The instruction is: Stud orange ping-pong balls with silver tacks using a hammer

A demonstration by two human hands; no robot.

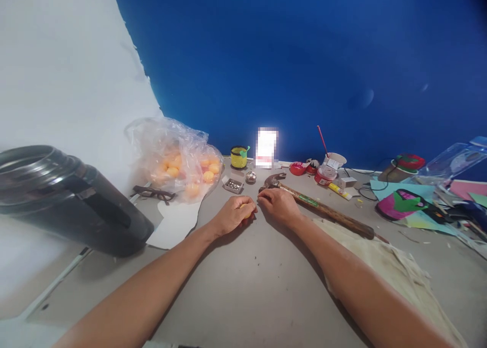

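Note:
My left hand (235,215) is closed round a small yellow-orange ball (247,212), which shows partly between the fingers. Close beside it, my right hand (279,203) is closed with its fingertips pinched together; whatever they hold, if anything, is too small to make out. Just beyond the hands lie a small open box (233,184) of shiny silver bits and a silvery studded ball (251,177). A claw hammer (327,211) rests beyond and to the right of my right hand, its wooden handle slanting toward me.
A clear plastic bag (171,158) of orange balls and dark glasses (154,192) are at the left, behind a large dark flask (76,201). A yellow pot (239,158) and a white cup (335,161) stand by the blue wall. Cloth (380,267) lies under my right forearm.

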